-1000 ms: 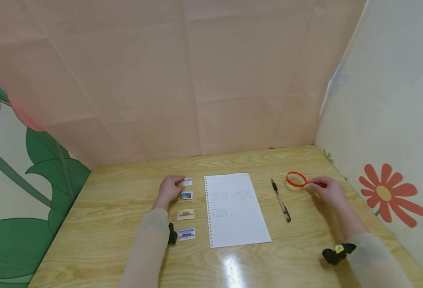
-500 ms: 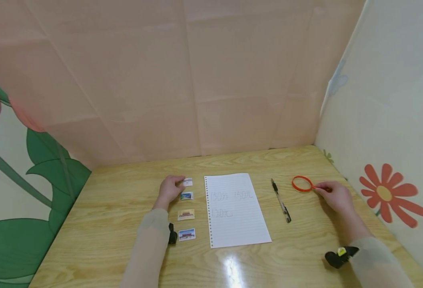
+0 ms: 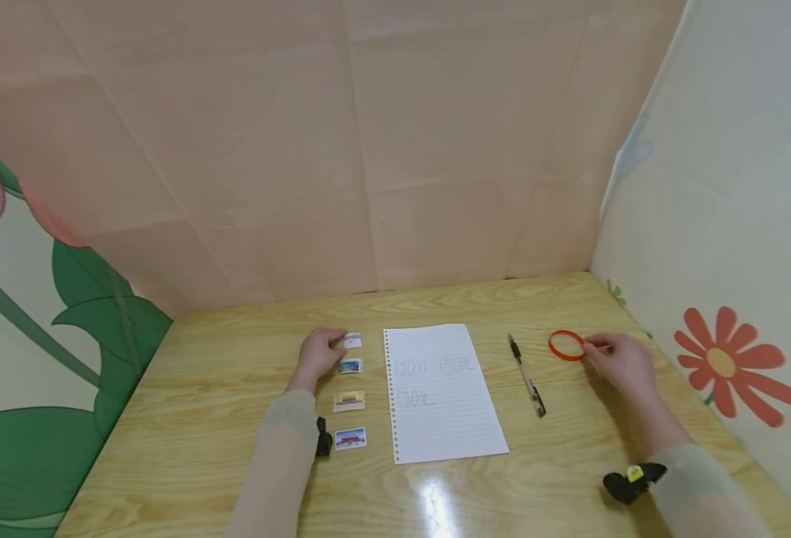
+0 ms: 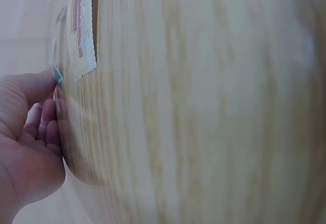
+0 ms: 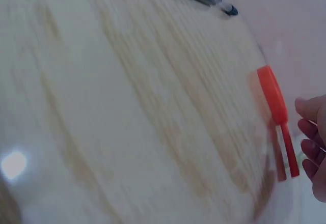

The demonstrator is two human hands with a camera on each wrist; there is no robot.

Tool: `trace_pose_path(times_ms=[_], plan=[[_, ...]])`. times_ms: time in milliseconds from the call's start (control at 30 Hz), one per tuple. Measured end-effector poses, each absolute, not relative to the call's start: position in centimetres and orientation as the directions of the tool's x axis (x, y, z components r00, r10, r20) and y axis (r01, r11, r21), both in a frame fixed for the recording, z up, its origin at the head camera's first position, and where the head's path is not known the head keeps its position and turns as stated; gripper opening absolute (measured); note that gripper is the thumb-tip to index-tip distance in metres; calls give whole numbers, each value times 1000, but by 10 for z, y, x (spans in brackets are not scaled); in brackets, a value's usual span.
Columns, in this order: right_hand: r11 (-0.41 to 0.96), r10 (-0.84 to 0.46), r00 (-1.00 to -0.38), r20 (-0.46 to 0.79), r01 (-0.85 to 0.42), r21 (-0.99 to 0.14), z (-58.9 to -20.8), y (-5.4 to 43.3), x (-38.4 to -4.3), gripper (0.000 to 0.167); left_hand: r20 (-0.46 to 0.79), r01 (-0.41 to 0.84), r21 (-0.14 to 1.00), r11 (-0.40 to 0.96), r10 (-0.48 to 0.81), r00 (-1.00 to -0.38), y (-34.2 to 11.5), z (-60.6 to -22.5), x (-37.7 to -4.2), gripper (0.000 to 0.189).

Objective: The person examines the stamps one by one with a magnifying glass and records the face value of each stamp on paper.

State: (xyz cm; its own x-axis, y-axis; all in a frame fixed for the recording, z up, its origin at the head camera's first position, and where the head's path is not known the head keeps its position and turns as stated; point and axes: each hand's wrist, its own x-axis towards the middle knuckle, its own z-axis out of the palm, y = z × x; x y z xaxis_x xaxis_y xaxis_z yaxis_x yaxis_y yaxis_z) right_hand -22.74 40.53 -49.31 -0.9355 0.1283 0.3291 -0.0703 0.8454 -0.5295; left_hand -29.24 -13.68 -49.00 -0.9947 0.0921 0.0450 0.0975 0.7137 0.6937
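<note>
My left hand (image 3: 316,355) is at the far end of a column of postage stamps, its thumb and index finger at the left edge of the farthest, pale stamp (image 3: 353,341), pinching it. A green-and-blue stamp (image 3: 351,366), a yellowish stamp (image 3: 349,401) and a blue-and-red stamp (image 3: 351,438) lie nearer in the column. On the right, a red-rimmed magnifying glass (image 5: 272,94) lies at the table surface with its handle clear of the fingers in the right wrist view. My right hand (image 3: 620,365) is beside it, fingers loosely bent; the head view hides the handle behind them.
Ruled paper (image 3: 442,426) with faint handwriting lies in the middle of the wooden table (image 3: 180,418). Between the paper and the magnifying glass lies a black-and-clear pen (image 3: 526,377). Patterned walls rise behind and at both sides.
The magnifying glass has shifted right and slightly nearer, then stays put. My right hand followed, then moved a little left, off its handle. The left hand and stamps have kept their places.
</note>
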Motion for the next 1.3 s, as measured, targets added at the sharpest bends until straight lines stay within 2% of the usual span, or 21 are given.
trace_pose_path(times_ms=[233, 633, 1033, 1300], plan=[[803, 86, -922, 379, -161, -574, -484, 377, -237, 23, 53, 104, 691, 715, 93, -994, -137, -489, -291, 38], [750, -100, -912, 398, -332, -572, -486, 344, -239, 26, 43, 91, 702, 706, 86, -995, -137, -489, -291, 38], [755, -149, -950, 275, -289, -588, -494, 323, -236, 39, 49, 101, 692, 715, 93, -995, -137, -489, -291, 39], [763, -153, -954, 259, -281, -582, -496, 319, -235, 46, 51, 104, 695, 712, 95, -994, -138, -490, -292, 39]])
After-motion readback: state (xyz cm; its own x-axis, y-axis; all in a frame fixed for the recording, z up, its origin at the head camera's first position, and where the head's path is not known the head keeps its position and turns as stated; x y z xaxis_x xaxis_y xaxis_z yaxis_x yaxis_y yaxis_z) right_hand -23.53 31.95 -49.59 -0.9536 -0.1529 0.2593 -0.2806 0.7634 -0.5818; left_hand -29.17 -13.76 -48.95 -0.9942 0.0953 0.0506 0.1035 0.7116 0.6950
